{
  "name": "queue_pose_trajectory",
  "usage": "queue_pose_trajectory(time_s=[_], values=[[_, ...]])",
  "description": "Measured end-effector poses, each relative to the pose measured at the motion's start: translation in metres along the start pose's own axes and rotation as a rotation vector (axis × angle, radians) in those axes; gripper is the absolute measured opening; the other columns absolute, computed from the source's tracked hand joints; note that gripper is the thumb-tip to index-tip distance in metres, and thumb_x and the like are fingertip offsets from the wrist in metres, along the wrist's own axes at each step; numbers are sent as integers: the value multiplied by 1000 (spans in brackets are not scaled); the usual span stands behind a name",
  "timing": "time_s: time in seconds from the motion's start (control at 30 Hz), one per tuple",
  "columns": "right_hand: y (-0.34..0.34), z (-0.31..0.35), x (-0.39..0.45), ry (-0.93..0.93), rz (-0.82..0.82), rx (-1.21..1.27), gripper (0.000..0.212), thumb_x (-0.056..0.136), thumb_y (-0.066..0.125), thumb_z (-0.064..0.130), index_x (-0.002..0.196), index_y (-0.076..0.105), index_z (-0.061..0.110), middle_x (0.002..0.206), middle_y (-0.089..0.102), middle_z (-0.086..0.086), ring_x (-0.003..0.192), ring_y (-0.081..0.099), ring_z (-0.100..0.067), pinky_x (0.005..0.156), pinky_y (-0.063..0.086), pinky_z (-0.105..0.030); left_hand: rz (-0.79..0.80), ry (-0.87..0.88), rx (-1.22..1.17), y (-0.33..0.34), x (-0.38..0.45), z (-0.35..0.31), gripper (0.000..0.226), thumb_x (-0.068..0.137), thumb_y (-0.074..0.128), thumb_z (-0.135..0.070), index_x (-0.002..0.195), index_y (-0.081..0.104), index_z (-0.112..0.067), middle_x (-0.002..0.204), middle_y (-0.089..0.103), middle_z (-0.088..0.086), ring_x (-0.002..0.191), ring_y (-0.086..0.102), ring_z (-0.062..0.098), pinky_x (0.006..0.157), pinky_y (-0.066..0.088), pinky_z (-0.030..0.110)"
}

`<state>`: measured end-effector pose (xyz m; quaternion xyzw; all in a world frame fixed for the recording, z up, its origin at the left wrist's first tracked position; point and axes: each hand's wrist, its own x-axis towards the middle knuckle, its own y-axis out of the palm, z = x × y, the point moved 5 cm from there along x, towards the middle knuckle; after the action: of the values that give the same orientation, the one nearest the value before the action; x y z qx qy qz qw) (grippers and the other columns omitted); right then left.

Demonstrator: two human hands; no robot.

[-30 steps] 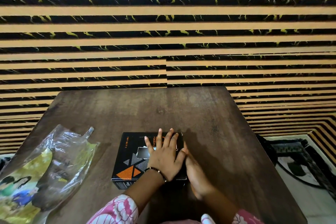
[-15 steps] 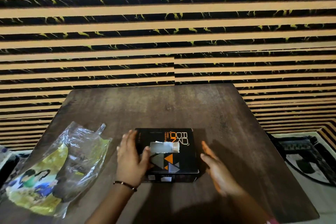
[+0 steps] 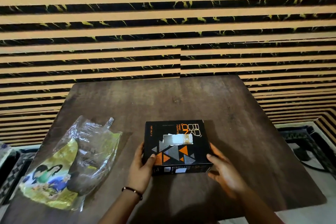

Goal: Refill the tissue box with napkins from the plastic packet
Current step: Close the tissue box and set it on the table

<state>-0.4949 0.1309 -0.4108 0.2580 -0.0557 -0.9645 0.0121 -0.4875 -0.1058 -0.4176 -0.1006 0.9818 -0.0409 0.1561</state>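
Note:
A black tissue box with orange and grey triangles lies flat on the dark wooden table. A white napkin shows through the slot in its top. My left hand grips the box's left near corner, thumb on the top face. My right hand holds the right near corner, thumb on the top edge. The plastic packet, clear with a yellow-green printed picture, lies crumpled at the table's left, apart from both hands.
A striped tan-and-black wall rises right behind the table's far edge. To the right, beyond the table edge, a dark patterned stand sits on a light floor. Bare tabletop stretches behind the box.
My left hand came off the top of the box and moved to its left corner. My right hand closed in on the right corner. The box now sits turned and a little further right.

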Motion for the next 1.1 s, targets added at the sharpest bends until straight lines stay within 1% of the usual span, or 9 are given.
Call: queue_pose_trajectory(time_s=[0.07, 0.13, 0.2, 0.27, 0.4, 0.53, 0.67, 0.93, 1.1], values=[[1, -2, 2, 13, -30, 33, 52, 94, 42, 6, 140, 36, 29, 106, 61, 8, 98, 57, -13, 82, 44, -31, 11, 28, -17, 2, 3, -1, 51, 91, 49, 3, 139, 36, -11, 123, 55, 3, 86, 57, -3, 64, 50, 5], [1, 5, 7, 5, -62, 76, 52, 94, 41, 4, 139, 37, 29, 113, 60, 1, 94, 58, -11, 73, 45, -28, 22, 63, -17, 6, 7, -8, 54, 90, 49, 4, 140, 36, -11, 125, 53, 1, 88, 56, -7, 66, 47, 3], [-1, 18, 15, -7, -71, 101, 52, 94, 40, 3, 139, 37, 30, 120, 58, -3, 95, 57, -11, 73, 45, -28, 33, 85, -28, 11, 17, -17, 55, 90, 49, 5, 140, 34, -10, 125, 52, 0, 97, 56, 3, 69, 47, 3], [-2, 32, 30, -19, -53, 109, 53, 94, 40, 4, 139, 36, 32, 121, 59, -1, 100, 57, -12, 83, 44, -29, 41, 94, -36, 17, 33, -25, 54, 91, 48, 3, 140, 33, -14, 125, 51, -2, 102, 55, 9, 71, 50, 5], [-2, 66, 78, -25, -55, 72, 54, 94, 40, 6, 138, 36, 38, 119, 59, 5, 111, 51, -15, 105, 29, -42, 28, 89, -68, 31, 83, -47, 55, 91, 46, 5, 140, 35, -17, 119, 54, -3, 93, 56, -1, 69, 51, 8], [0, 95, 134, -22, -33, 79, 54, 94, 39, 6, 139, 37, 36, 124, 58, 2, 114, 51, -17, 103, 29, -41, 34, 33, -143, 45, 139, -68, 53, 92, 47, 3, 139, 37, -18, 126, 56, 5, 103, 59, 19, 87, 50, 31], [-3, 116, 180, -24, -12, 75, 54, 95, 41, 6, 141, 33, 34, 134, 54, 1, 120, 50, -20, 112, 28, -45, 56, -50, -225, 52, 189, -71, 55, 91, 48, 1, 141, 38, -20, 136, 52, 11, 112, 57, 28, 86, 52, 40], [4, 144, 256, -87, 28, -9, 54, 96, 45, 16, 142, 28, 40, 140, 46, 4, 116, 48, -14, 98, 36, -32, -101, 30, -132, 55, 258, -92, 52, 94, 48, -7, 143, 33, -17, 137, 49, 9, 111, 54, 21, 93, 48, 37], [8, 152, 288, -97, 13, -61, 54, 95, 46, 20, 141, 28, 42, 142, 46, 1, 127, 46, -20, 96, 36, -34, -175, 71, -89, 58, 280, -98, 48, 95, 47, -6, 141, 36, -15, 127, 54, 5, 109, 57, 21, 85, 48, 31]])
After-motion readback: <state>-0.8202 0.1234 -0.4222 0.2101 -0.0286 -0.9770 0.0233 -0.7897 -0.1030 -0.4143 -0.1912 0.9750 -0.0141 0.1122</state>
